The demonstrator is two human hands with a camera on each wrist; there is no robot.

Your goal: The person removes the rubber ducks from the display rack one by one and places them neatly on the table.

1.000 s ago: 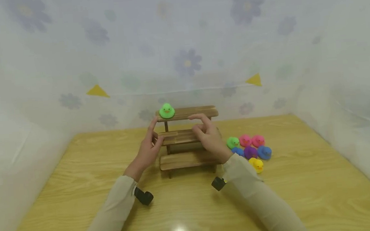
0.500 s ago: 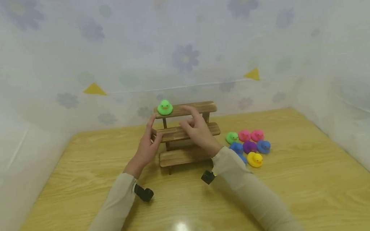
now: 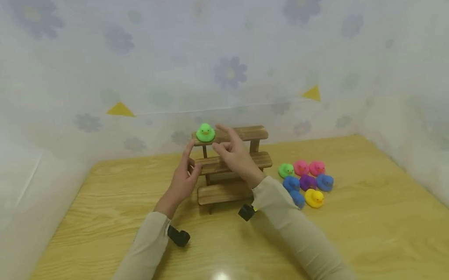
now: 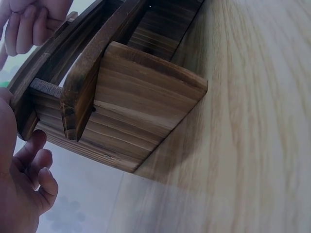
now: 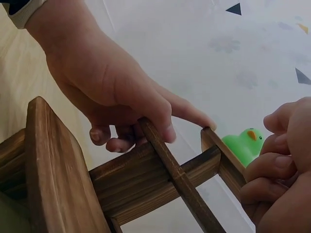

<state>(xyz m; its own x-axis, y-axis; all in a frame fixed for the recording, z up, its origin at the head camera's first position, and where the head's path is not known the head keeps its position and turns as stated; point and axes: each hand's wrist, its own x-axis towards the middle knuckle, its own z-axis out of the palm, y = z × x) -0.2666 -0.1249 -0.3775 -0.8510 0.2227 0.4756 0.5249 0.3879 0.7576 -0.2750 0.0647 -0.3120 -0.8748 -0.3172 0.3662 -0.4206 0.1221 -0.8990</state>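
A three-tier brown wooden stand [image 3: 226,163] is on the table, with a bright green rubber duck [image 3: 205,133] at the left end of its top tier. My left hand [image 3: 182,178] holds the stand's left side. Its thumb lies on the end of the middle tier and its index finger reaches the top tier's edge, while the other fingers curl beside the wood, as the right wrist view shows. Just right of the duck, my right hand [image 3: 237,156] hovers over the upper tiers, index finger extended, other fingers [image 5: 272,167] loosely curled. It holds nothing.
Several rubber ducks cluster on the table right of the stand: a green duck [image 3: 286,170], two pink ones, blue ones [image 3: 325,182], a purple one [image 3: 308,182] and a yellow one [image 3: 314,198]. Flower-printed sheeting [image 3: 231,71] encloses the wood-grain table [image 3: 373,216].
My right hand has slid left across the stand toward the duck on top, uncovering more blue ducks. The left hand keeps its place at the stand's left end.
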